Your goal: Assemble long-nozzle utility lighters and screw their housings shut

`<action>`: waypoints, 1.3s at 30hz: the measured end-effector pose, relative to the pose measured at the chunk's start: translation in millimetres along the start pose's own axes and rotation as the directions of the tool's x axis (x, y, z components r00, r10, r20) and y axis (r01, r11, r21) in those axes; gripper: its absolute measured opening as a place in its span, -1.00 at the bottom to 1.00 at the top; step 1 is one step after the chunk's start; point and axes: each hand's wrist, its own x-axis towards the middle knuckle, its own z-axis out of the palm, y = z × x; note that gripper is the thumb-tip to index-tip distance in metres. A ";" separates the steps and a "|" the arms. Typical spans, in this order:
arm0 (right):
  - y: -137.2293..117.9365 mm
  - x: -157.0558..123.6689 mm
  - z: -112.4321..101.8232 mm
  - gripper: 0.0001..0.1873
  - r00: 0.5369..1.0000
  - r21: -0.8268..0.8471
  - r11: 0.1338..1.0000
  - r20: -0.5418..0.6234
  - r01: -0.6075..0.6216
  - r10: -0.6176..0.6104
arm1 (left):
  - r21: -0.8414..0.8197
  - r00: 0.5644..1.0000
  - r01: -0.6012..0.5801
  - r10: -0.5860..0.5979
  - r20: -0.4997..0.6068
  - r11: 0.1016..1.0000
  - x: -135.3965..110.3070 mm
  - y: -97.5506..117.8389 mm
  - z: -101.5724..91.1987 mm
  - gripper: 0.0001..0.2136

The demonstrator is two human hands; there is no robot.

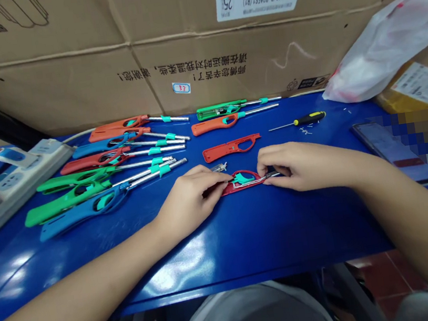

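Note:
On the blue table lies an opened red lighter casing half (241, 187), with a turquoise trigger (243, 178) and a white wire inside. My left hand (193, 198) is closed at the casing's left end, thumb and forefinger pressed together over it; whatever lies under the fingertips is hidden. At the right end, my right hand (297, 167) pinches a short dark metallic piece (272, 174), mostly covered by the fingers. A clear lighter fuel tank (220, 167) lies just behind my left fingers. Farther back rests the other red casing half (232, 148), separate from the first.
Several long-nosed lighters (81, 208) lie in a row at left, beside a white power strip (21, 182). An orange lighter (215, 124) and an open green one (221, 110) lie behind. A screwdriver (309, 118) sits near small screws (305, 130). Cardboard box (189, 41) stands behind.

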 end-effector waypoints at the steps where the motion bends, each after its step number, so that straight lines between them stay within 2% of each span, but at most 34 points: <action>1: -0.9 -0.2 0.1 -0.89 1.000 -0.007 1.000 0.005 -0.015 0.015 | 0.000 1.000 0.001 -0.001 0.002 1.000 0.1 -0.3 0.1 -0.80; 12: -9.0 -1.8 1.4 -0.93 0.996 -0.063 0.996 0.057 -0.070 0.073 | -0.007 1.000 -0.012 0.012 0.015 1.000 -0.2 -2.4 0.1 -0.80; 18: -4.7 -1.3 0.0 -0.83 0.997 -0.063 0.997 -0.063 0.039 -0.043 | -0.010 1.000 -0.009 0.010 0.011 1.000 0.0 -2.0 0.1 -0.80; 23: -3.7 -2.0 -3.7 -0.73 0.992 -0.088 0.993 -0.086 0.084 -0.091 | -0.016 1.000 -0.001 0.001 0.019 1.000 0.1 -1.5 0.2 -0.80; 28: -5.8 -2.0 -6.6 -0.77 0.984 0.002 0.992 -0.129 0.127 -0.126 | -0.002 1.000 0.003 -0.003 0.021 1.000 0.2 -1.2 -0.2 -0.81; 32: -4.9 -4.5 -7.3 -0.83 0.996 0.020 0.998 -0.059 0.065 -0.064 | 0.003 1.000 0.007 -0.007 0.027 1.000 0.2 -0.9 -0.6 -0.80; 35: -0.5 -8.3 -9.2 -0.72 0.998 -0.020 0.999 -0.041 -0.045 0.044 | -0.002 1.000 0.005 -0.005 0.027 1.000 -0.1 -1.1 -0.5 -0.80; 37: 2.8 -10.3 -11.6 -0.76 0.996 -0.021 0.996 -0.020 -0.087 0.087 | -0.001 1.000 0.001 -0.001 0.025 1.000 -0.4 -1.3 -0.4 -0.81; 39: 5.4 -11.1 -14.0 -0.83 0.997 -0.001 0.997 0.019 -0.081 0.081 | 0.003 1.000 -0.006 0.006 0.024 1.000 -0.6 -1.5 -0.2 -0.81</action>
